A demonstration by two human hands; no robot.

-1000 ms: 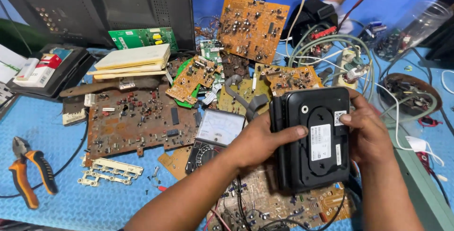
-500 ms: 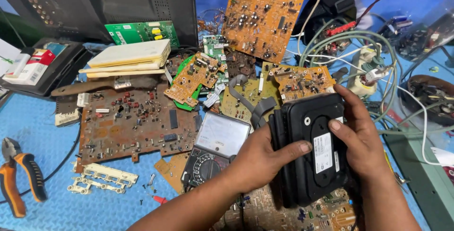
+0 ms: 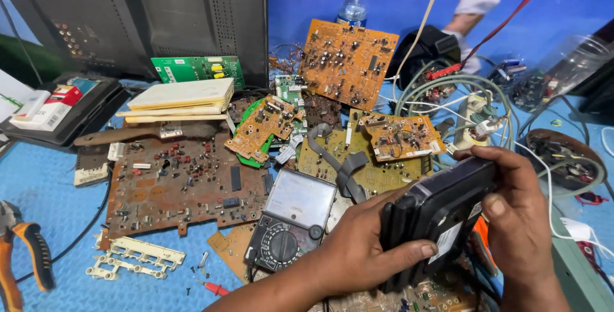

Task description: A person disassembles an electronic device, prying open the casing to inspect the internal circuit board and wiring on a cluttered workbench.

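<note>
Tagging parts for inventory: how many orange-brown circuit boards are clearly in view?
4. A big rusty one at left, a small one on a green disc, a large one propped at the back, another mid-right. More may be buried.

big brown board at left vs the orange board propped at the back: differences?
The large dark brown circuit board lies flat on the blue mat; the bright orange circuit board stands tilted upright against the clutter. The brown one looks grimy and darkened, the orange one cleaner. The brown one has a notched, irregular outline, the orange a plainer rectangle. Both are bare boards studded with small components.
</note>
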